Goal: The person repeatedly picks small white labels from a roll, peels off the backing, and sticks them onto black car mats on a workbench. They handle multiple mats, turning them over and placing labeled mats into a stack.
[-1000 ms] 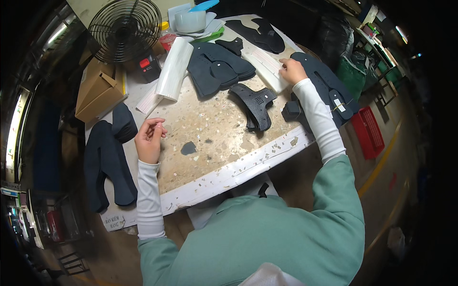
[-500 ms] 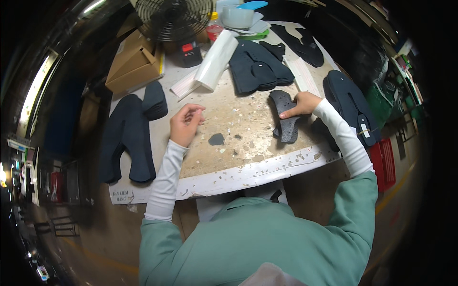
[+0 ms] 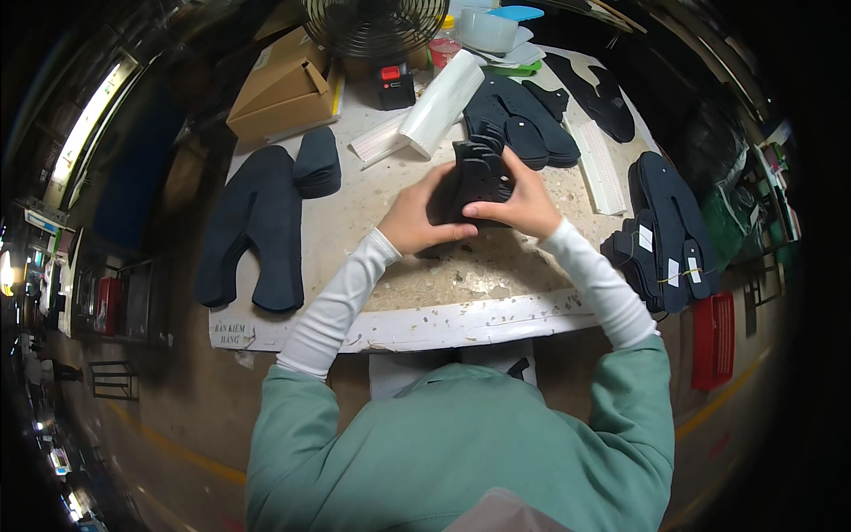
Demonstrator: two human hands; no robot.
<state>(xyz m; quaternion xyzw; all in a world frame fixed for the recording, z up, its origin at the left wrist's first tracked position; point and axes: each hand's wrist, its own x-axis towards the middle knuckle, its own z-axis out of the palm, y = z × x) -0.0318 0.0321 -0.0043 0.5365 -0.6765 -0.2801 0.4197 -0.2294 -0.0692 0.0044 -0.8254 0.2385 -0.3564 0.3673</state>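
Note:
Between my two hands, over the middle of the table, stands a stack of small black cut pieces, held upright with its upper edges fanned apart. My left hand closes on the stack's left side, thumb along the bottom. My right hand grips the right side, its thumb across the near face. Just behind them lies a pile of dark shoe-upper pieces. At the left rest a tall stack of dark forked pieces and a smaller stack of rounded pieces.
On the worn table, tied bundles of dark pieces with white tags lie at the right edge. Toward the back are a cardboard box, a fan, a folded white sheet and a white strip. A red crate stands beyond the right edge.
My left hand, formerly free, has moved right and now grips the stack as well. My right hand has brought the black pieces left to the middle and turned them upright. The view has shifted slightly.

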